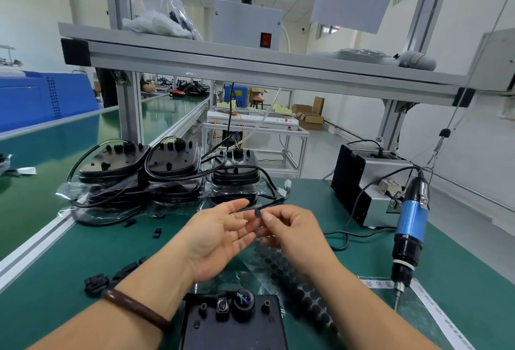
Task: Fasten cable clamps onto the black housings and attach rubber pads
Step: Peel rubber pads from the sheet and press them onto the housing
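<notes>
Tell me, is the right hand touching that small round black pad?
Touching. The head view shows the right hand pinching the rubber pad at its fingertips.

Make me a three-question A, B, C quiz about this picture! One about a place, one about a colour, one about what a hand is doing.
1. Where is the blue electric screwdriver? A) on the person's left B) on the person's right C) on the top shelf
2. What colour is the switch on the grey box? A) red B) yellow C) white
3. What is the right hand doing? A) pinching a round rubber pad B) gripping the screwdriver C) lying flat
B: it stands beyond the right hand. A: it shows red. A: thumb and finger pinch the pad.
</notes>
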{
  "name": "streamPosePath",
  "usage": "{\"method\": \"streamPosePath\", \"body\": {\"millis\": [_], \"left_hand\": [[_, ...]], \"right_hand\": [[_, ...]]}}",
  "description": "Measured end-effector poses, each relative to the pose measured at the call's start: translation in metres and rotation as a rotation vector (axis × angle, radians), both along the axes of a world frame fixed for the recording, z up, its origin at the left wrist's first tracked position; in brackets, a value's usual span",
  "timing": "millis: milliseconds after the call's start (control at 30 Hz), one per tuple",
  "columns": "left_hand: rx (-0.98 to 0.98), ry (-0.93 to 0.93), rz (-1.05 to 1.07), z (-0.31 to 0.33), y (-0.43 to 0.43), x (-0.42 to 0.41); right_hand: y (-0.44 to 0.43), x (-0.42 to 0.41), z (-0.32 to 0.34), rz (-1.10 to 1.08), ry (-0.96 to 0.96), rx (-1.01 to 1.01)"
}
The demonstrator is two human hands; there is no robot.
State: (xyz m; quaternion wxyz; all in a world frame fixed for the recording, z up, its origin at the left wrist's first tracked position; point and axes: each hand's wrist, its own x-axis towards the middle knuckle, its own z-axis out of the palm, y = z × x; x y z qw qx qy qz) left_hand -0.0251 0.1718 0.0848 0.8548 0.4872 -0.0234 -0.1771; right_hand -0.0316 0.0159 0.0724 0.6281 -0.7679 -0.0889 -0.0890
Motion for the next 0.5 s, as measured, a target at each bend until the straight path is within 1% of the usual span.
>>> {"method": "streamPosePath", "body": {"millis": [100, 233, 400, 500], "left_hand": [[0.035, -0.027, -0.002, 0.0006, -0.0007, -0.0003], [0.099, -0.062, -0.002, 0.0008, -0.0018, -0.002], [0.164, -0.094, -0.01, 0.0037, -0.0033, -0.0039], [0.186, -0.092, -0.003, 0.0042, -0.0039, -0.0046]], "right_hand": [[-0.0009, 0.0006, -0.0002, -0.003, 0.028, 0.034], [-0.0018, 0.0011, 0.0002, -0.003, 0.031, 0.03], [-0.0026, -0.0013, 0.0035, -0.021, 0.016, -0.02], [-0.0025, -0.0028, 0.0053, -0.051, -0.005, -0.094]]}}
